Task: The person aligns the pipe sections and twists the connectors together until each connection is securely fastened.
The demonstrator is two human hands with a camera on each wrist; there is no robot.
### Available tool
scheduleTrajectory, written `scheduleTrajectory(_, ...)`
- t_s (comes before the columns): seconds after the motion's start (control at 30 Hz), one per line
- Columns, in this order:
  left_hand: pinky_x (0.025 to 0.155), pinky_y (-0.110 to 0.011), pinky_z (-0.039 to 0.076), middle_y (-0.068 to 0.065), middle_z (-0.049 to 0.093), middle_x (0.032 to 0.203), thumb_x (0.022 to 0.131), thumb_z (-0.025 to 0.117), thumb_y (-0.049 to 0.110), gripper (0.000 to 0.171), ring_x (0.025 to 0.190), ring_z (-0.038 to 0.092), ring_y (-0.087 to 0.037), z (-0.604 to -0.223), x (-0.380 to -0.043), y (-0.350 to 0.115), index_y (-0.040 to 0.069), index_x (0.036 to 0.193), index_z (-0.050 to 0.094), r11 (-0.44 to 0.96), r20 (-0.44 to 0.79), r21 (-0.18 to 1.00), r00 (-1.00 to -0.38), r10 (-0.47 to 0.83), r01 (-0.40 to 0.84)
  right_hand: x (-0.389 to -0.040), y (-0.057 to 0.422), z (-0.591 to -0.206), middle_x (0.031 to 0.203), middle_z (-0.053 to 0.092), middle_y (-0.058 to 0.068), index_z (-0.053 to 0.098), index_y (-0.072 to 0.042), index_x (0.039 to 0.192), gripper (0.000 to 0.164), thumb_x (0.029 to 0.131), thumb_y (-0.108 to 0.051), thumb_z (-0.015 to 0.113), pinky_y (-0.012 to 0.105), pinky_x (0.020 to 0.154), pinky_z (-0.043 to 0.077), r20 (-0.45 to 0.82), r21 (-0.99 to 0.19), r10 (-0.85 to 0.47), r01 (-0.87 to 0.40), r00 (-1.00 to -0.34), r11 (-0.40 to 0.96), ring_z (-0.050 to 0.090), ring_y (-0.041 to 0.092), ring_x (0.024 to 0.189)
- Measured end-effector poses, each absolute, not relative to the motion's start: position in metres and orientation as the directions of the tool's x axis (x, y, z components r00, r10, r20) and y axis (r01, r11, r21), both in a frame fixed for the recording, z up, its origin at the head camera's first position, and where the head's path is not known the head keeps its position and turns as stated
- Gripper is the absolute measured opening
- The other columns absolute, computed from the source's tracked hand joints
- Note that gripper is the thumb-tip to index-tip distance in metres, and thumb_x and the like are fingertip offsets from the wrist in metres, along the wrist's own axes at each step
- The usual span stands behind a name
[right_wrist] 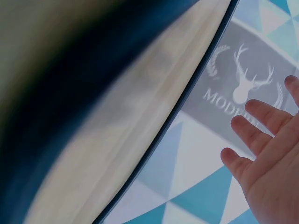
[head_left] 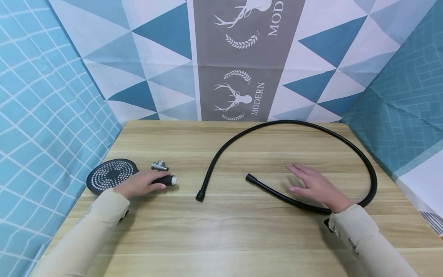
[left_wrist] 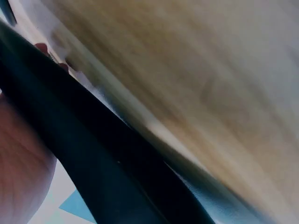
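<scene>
At the left of the table, my left hand (head_left: 141, 183) grips the handle of a black shower head (head_left: 111, 175) with a round spray face turned up. The white threaded end (head_left: 174, 180) of the handle sticks out past the fingers. In the left wrist view the dark handle (left_wrist: 88, 126) runs close along the palm, fingertips showing beyond it. My right hand (head_left: 316, 188) is held over the right part of a black shower hose (head_left: 360, 152), fingers extended and holding nothing. The right wrist view shows those spread fingers apart from the blurred hose (right_wrist: 70, 112).
Just beyond my left hand lies a small chrome fitting (head_left: 160, 166). The hose loops across the right half of the wooden table (head_left: 214, 238), both ends lying near the middle. Patterned sheets (head_left: 166, 50) stand behind and at both sides.
</scene>
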State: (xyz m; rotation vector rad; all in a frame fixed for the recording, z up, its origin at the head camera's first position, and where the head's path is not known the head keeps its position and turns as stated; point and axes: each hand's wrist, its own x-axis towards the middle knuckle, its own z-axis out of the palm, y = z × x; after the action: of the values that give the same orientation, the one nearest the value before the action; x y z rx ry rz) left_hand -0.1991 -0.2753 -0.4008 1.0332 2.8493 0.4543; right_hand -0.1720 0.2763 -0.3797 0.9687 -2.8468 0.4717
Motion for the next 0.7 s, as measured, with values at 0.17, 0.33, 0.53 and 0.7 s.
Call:
scheduleTrajectory(0.17, 0.087, -0.053, 0.046, -0.027, 0.060, 0.116, 0.094, 0.061, 0.021, 0.042, 0.106, 0.059, -0.042, -0.406, -0.201, -0.275, -0.003, 0.128, 0.055, 0.727, 0.035, 0.283, -0.765, 0.643, 0.625, -0.179, 0.263, -0.376, 0.138, 0.044, 0.030, 0.046, -0.001, 0.139, 0.066, 0.088, -0.037, 0.067, 0.061, 0.098, 0.033, 0.187, -0.217, -0.619, -0.646, -0.763, 0.732, 0.043, 0.048, 0.124)
scheduleTrajectory(0.33, 0.087, -0.053, 0.046, -0.027, 0.060, 0.116, 0.094, 0.061, 0.021, 0.042, 0.105, 0.059, -0.042, -0.407, -0.201, -0.275, -0.002, 0.129, 0.054, 0.723, 0.025, 0.260, -0.753, 0.657, 0.640, -0.183, 0.255, -0.376, 0.136, 0.045, 0.031, 0.050, -0.003, 0.137, 0.067, 0.086, -0.043, 0.067, 0.061, 0.097, 0.035, 0.203, -0.178, -0.673, -0.703, -0.711, 0.689, 0.045, 0.048, 0.123)
scheduleTrajectory(0.53, 0.085, -0.053, 0.047, -0.028, 0.060, 0.115, 0.096, 0.058, 0.028, 0.046, 0.104, 0.060, -0.041, -0.402, -0.197, -0.279, 0.002, 0.134, 0.051, 0.770, -0.054, 0.251, -0.786, 0.616, 0.586, -0.186, 0.243, -0.379, 0.134, 0.048, 0.028, 0.057, -0.009, 0.133, 0.070, 0.081, -0.055, 0.066, 0.062, 0.097, 0.034, 0.186, -0.166, -0.715, -0.739, -0.674, 0.653, 0.046, 0.047, 0.122)
scheduleTrajectory(0.7, 0.087, -0.052, 0.047, -0.028, 0.062, 0.114, 0.097, 0.056, 0.030, 0.046, 0.104, 0.061, -0.041, -0.397, -0.196, -0.280, 0.001, 0.133, 0.052, 0.782, -0.083, 0.201, -0.785, 0.614, 0.590, -0.189, 0.232, -0.380, 0.137, 0.047, 0.026, 0.056, -0.011, 0.134, 0.071, 0.078, -0.053, 0.070, 0.061, 0.099, 0.033, 0.168, -0.160, -0.733, -0.752, -0.659, 0.640, 0.044, 0.045, 0.125)
